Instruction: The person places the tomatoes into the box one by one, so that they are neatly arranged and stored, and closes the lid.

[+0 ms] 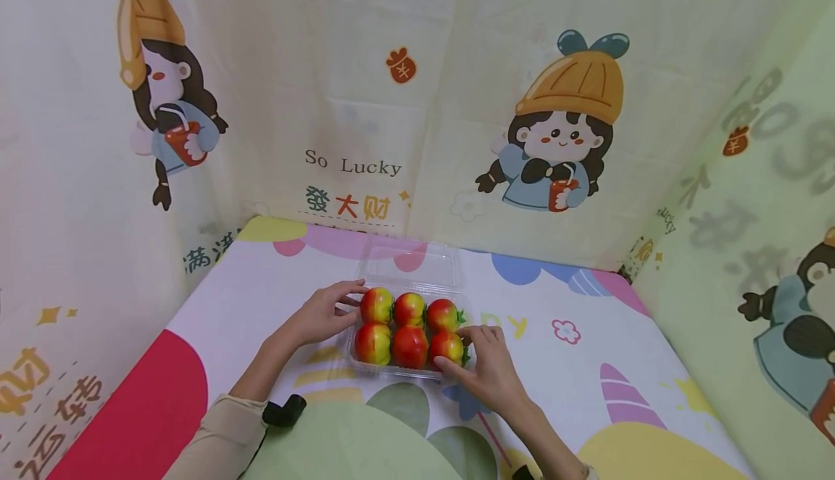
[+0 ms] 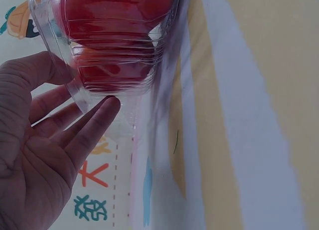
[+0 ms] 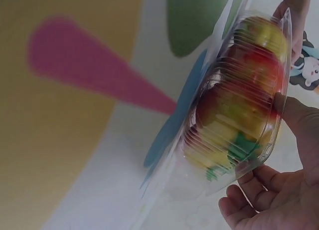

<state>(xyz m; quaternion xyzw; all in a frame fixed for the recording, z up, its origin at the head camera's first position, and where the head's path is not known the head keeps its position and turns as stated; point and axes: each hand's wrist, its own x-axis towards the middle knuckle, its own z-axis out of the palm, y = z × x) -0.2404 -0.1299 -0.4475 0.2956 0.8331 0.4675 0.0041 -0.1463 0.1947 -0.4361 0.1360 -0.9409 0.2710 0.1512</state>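
A clear plastic clamshell box (image 1: 398,373) on the table holds several red-and-yellow fruits (image 1: 410,347) in two rows, some with green leaves. Its transparent lid (image 1: 411,262) is folded back, away from the person. My left hand (image 1: 330,312) holds the box at its left end; in the left wrist view the thumb is at the rim and a fingertip (image 2: 113,104) lies against the end wall. At the right end, my right hand (image 1: 491,364) grips the rim, its thumb (image 3: 294,112) over the edge and its other fingers beneath.
A patterned cloth (image 1: 535,320) covers the table. Printed curtains (image 1: 430,125) stand behind it and on both sides. A black wrist camera (image 1: 285,411) sits at the left sleeve.
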